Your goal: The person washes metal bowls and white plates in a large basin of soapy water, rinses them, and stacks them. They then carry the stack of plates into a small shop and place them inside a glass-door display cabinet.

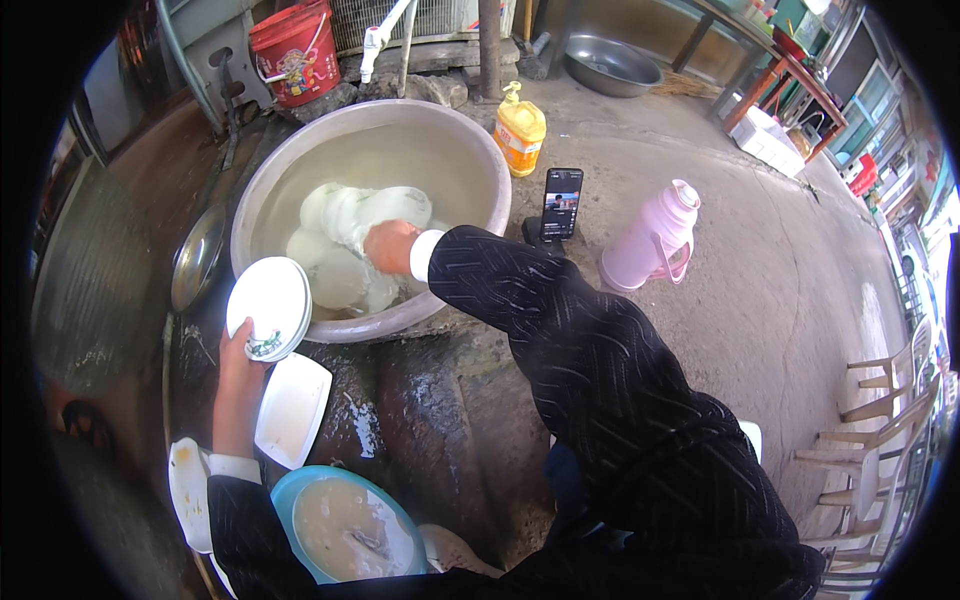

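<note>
Plates sit pinched in the left hand; the right, grip unclear, touches dishes in the basin.

A dishwashing yard with concrete ground: dishes sit in a tub, a tap behind it, soap beside it, chairs far to its right.

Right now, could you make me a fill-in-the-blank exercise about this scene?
The hand inside the large basin is the person's ____ one.
The stacked dishes in the other hand are mostly ____ in colour.
The bucket beyond the basin is mainly coloured ____.
Between the pump bottle and the flask stands a ____.

Missing words: right; white; red; phone.
</note>
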`<state>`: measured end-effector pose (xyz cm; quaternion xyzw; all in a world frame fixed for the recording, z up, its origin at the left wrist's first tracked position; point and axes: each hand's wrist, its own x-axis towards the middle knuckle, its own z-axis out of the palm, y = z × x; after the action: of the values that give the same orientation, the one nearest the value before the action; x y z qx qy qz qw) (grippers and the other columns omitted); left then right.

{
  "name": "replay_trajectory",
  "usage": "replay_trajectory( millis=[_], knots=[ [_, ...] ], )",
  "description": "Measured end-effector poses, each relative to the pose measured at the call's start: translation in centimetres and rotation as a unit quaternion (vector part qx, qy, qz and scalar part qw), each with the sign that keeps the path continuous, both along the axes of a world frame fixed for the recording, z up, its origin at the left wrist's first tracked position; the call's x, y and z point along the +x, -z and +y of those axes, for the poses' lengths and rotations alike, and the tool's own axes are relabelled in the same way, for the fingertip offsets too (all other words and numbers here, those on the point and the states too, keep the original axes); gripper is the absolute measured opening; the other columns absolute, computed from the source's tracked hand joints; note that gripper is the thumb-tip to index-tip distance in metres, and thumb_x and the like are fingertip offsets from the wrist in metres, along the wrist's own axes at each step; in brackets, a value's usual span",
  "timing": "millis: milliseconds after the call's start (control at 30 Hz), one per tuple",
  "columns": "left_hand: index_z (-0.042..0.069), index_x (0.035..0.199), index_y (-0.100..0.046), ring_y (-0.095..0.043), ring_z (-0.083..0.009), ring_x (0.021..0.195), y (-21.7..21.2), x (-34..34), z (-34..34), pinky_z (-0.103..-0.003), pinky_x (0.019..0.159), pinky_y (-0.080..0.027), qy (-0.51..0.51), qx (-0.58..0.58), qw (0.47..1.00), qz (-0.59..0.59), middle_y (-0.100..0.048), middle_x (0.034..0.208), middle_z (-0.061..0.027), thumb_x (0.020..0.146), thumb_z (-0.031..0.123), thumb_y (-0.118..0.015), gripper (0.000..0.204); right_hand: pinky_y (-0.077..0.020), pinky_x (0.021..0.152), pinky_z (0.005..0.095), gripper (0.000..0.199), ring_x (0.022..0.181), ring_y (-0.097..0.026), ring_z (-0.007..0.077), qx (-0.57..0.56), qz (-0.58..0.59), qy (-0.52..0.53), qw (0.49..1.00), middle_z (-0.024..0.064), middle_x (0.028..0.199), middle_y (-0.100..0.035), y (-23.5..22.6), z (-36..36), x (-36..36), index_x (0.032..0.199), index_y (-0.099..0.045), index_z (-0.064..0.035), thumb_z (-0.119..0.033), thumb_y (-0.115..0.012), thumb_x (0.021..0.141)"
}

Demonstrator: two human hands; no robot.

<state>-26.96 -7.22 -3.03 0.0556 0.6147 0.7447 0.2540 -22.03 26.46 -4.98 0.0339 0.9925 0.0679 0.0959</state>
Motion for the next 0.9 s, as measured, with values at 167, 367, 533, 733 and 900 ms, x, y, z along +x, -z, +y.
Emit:
replay_trajectory(
  millis=[167,367,533,733,900],
  knots=[
    [0.007,0.147,-0.040,-0.068,-0.0302,0.110,-0.1,0.0,-0.1,-0.049,0.084,-0.059,0.011,0.011,1.000,-0.008,-0.061,0.131,-0.0156,0.101,0.026,-0.056,0.053,-0.0604,0.081,0.0427,0.019,0.099,-0.075,0.0319,-0.032,0.118,0.035,0.992,0.0171,0.103,-0.076,-5.9,1.9,-1.3,0.096,-0.079,-0.0056,-0.010,-0.065,0.083],
    [0.010,0.145,-0.043,-0.067,-0.0297,0.112,0.6,-0.7,-0.8,-0.051,0.086,-0.055,0.020,-0.028,0.999,-0.006,-0.062,0.131,-0.0138,0.098,0.041,-0.057,0.058,-0.0572,0.085,0.0478,0.025,0.097,-0.072,0.0408,-0.181,0.327,0.109,0.921,0.0255,0.102,-0.073,-12.0,2.0,-1.5,0.101,-0.076,-0.0016,-0.012,-0.062,0.084],
    [0.014,0.144,-0.046,-0.067,-0.0262,0.110,0.5,-0.7,-0.9,-0.049,0.086,-0.052,0.040,-0.054,0.998,-0.003,-0.064,0.131,-0.0100,0.097,0.055,-0.051,0.063,-0.0581,0.082,0.0467,0.029,0.092,-0.072,0.0429,-0.481,0.448,0.124,0.743,0.0278,0.102,-0.072,-13.3,-0.4,-1.4,0.108,-0.071,0.0037,-0.013,-0.057,0.088],
    [0.016,0.144,-0.049,-0.069,-0.0229,0.107,-1.9,0.8,0.3,-0.046,0.084,-0.053,0.029,-0.046,0.998,-0.024,-0.066,0.130,-0.0067,0.097,0.068,-0.041,0.071,-0.0613,0.050,0.0432,0.026,0.069,-0.074,0.0352,-0.751,0.209,0.131,0.613,0.0243,0.090,-0.071,-11.2,-6.0,-2.9,0.103,-0.069,0.0101,-0.009,-0.054,0.093],
    [0.017,0.142,-0.050,-0.069,-0.0227,0.106,-2.5,1.1,0.6,-0.045,0.084,-0.053,0.035,-0.060,0.997,-0.017,-0.067,0.128,-0.0059,0.097,0.067,-0.043,0.068,-0.0596,0.083,0.0470,0.023,0.093,-0.071,0.0447,-0.581,0.249,0.063,0.772,0.0296,0.099,-0.071,-7.6,-10.0,-3.2,0.096,-0.073,0.0072,-0.009,-0.058,0.089]
  ],
)
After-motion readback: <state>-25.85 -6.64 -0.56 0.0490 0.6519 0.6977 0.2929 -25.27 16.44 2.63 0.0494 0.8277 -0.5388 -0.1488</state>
